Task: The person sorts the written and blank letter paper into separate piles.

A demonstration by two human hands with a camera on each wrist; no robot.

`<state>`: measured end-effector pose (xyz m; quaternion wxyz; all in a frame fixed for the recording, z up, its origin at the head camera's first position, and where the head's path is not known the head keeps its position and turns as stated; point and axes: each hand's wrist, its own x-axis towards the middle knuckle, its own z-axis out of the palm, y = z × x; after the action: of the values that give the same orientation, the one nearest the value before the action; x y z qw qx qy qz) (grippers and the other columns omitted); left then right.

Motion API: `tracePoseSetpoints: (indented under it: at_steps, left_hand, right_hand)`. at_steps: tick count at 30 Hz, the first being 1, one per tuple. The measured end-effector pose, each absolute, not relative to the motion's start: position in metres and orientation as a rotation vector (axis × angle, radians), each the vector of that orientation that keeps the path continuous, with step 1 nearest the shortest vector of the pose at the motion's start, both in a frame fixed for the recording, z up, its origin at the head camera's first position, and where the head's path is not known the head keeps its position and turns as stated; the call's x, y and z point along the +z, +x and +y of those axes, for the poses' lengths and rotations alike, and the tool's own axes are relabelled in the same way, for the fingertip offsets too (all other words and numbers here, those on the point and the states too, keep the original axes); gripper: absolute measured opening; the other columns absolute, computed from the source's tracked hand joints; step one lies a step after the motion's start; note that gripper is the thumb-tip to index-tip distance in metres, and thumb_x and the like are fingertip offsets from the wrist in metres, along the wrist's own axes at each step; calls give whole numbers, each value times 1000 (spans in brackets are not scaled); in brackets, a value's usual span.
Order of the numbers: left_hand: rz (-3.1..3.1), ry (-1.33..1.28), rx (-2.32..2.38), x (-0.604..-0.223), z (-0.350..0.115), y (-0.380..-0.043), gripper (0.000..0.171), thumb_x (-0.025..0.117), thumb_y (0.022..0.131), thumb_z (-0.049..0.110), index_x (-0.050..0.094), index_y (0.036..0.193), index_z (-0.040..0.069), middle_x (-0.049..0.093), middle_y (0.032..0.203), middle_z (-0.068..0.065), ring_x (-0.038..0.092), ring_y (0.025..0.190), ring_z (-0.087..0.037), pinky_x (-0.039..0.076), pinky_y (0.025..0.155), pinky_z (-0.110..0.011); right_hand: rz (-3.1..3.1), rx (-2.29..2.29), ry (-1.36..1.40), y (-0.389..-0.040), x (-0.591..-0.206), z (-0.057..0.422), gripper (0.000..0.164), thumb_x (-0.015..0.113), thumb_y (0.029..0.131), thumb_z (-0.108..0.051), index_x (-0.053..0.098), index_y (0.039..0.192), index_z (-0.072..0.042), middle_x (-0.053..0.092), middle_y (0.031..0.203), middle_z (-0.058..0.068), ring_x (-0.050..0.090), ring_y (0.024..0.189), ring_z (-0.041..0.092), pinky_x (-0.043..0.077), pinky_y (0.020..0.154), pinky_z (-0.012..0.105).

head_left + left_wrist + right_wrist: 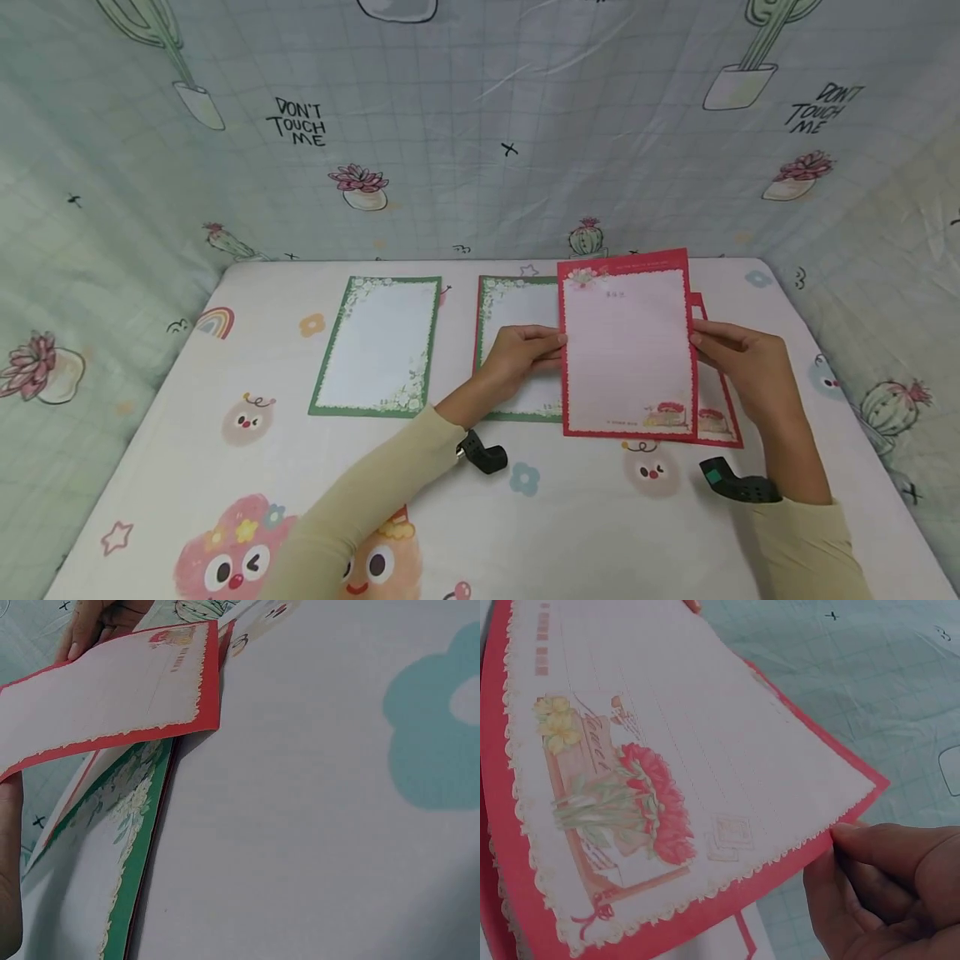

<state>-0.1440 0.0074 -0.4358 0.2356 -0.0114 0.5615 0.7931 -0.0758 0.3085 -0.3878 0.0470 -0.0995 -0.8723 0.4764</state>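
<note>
A red-bordered letter sheet [626, 354] is held up at the right of the half-covered green-bordered sheet [517, 312], its left edge pinched by the left hand [517, 358] and its right edge by the right hand [744, 360]. Farther right of that green landmark another red-bordered sheet [714, 404] is partly hidden behind the held one. Since bowing is shown between the grips, thin, light, easily creased paper may be assumed, best taken by opposite side margins with gentle fingertip pressure.
</note>
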Motion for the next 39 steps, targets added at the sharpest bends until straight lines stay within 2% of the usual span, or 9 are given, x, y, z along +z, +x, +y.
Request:
tracePoseSetpoints:
  at_steps: [3, 6, 9, 10, 14, 16, 20, 24, 39]
  left_hand:
    - [1570, 7, 2147, -439, 9, -147, 24, 71, 95, 4, 71, 115, -10, 75, 99, -12, 74, 81, -14, 60, 88, -42]
    - [1627, 70, 2108, -440, 12, -152, 24, 72, 95, 5, 72, 114, -10, 75, 100, -12, 74, 79, -14, 59, 90, -44]
    - [1669, 109, 2087, -440, 18, -156, 22, 72, 95, 4, 72, 112, -10, 75, 100, -14, 74, 75, -13, 59, 89, -45]
    - [1678, 113, 2080, -440, 19, -156, 22, 71, 95, 4, 72, 111, -11, 76, 99, -15, 74, 73, -13, 60, 88, -44]
    - [1689, 115, 2067, -439, 25, -157, 22, 71, 95, 3, 72, 111, -12, 76, 98, -16, 73, 71, -12, 61, 86, -43]
    - [1689, 114, 2065, -439, 28, -157, 22, 71, 95, 3, 72, 111, -12, 76, 98, -16, 73, 70, -11, 62, 84, -41]
    - [1672, 117, 2070, -440, 32, -158, 20, 72, 94, 2, 73, 110, -11, 76, 99, -17, 73, 69, -11, 63, 81, -38]
    - [1659, 128, 2057, -440, 37, -158, 21, 73, 94, 5, 73, 110, -9, 76, 98, -17, 74, 69, -12, 63, 80, -37]
    - [1594, 127, 2082, -438, 58, -156, 17, 71, 94, 1, 74, 107, -10, 76, 94, -14, 73, 69, -12, 64, 73, -32]
  right_hand:
    - [-2624, 1487, -297, -75, -388, 309, 51, 63, 101, -35, 59, 141, -2, 62, 137, 20, 62, 91, -15, 50, 83, 8]
    - [-2583, 1529, -312, -74, -387, 312, 49, 64, 102, -31, 59, 141, -2, 69, 123, 0, 63, 90, -15, 50, 81, 7]
    - [-2553, 1570, -342, -73, -386, 315, 50, 64, 102, -30, 58, 142, -1, 65, 114, -15, 64, 90, -13, 51, 80, 7]
    - [-2556, 1569, -361, -73, -386, 316, 51, 64, 102, -31, 58, 142, -2, 65, 114, -15, 64, 90, -13, 51, 80, 7]
    - [-2594, 1533, -424, -73, -387, 319, 55, 62, 102, -37, 55, 145, -3, 62, 133, 9, 62, 91, -13, 52, 80, 9]
    - [-2605, 1521, -445, -72, -387, 320, 56, 61, 102, -38, 55, 145, -3, 59, 139, 15, 62, 90, -13, 52, 80, 9]
    - [-2572, 1554, -469, -71, -388, 323, 53, 62, 102, -34, 55, 145, -2, 64, 126, -1, 63, 89, -12, 54, 77, 9]
    - [-2552, 1579, -508, -69, -389, 326, 54, 63, 102, -33, 55, 145, -3, 60, 113, -18, 63, 88, -12, 53, 76, 8]
    - [-2418, 1719, -477, -64, -389, 345, 52, 66, 101, -22, 53, 143, 6, 63, 103, -24, 66, 86, -13, 52, 75, 7]
